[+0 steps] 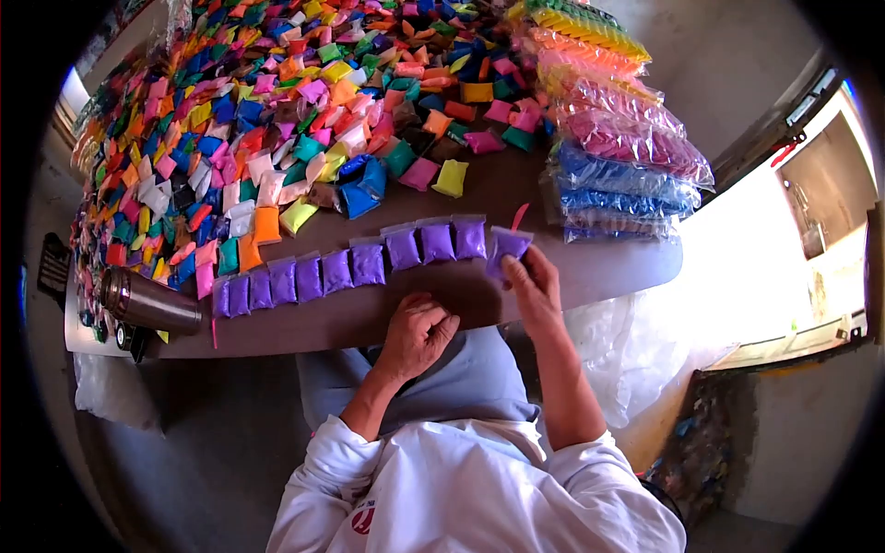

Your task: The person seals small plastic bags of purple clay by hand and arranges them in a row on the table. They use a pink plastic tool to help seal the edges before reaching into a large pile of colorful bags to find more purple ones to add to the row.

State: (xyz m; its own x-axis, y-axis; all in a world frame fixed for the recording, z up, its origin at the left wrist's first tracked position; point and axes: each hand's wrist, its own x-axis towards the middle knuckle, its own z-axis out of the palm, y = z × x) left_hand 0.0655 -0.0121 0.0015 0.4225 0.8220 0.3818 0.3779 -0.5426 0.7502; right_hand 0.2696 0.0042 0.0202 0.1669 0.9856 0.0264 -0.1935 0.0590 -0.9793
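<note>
Between the thumb and fingers of my right hand [533,281] is a small purple packet [507,247], at the right end of a row of similar packets. The purple row [336,270] runs along the near side of the table in a slightly curved line, its packets side by side. My left hand [419,336] rests at the table's front edge below the row, fingers curled in a loose fist, with nothing visible in it. A thin red strip [521,216] shows just behind the held packet. Another pinkish strip [215,334] lies at the row's left end.
A large heap of multicoloured packets [267,129] covers the back and left of the table [608,272]. Clear bags of sorted packets [627,138] are stacked at the right. A dark metal flask [152,300] lies at the left front. White plastic [613,350] hangs below the right side.
</note>
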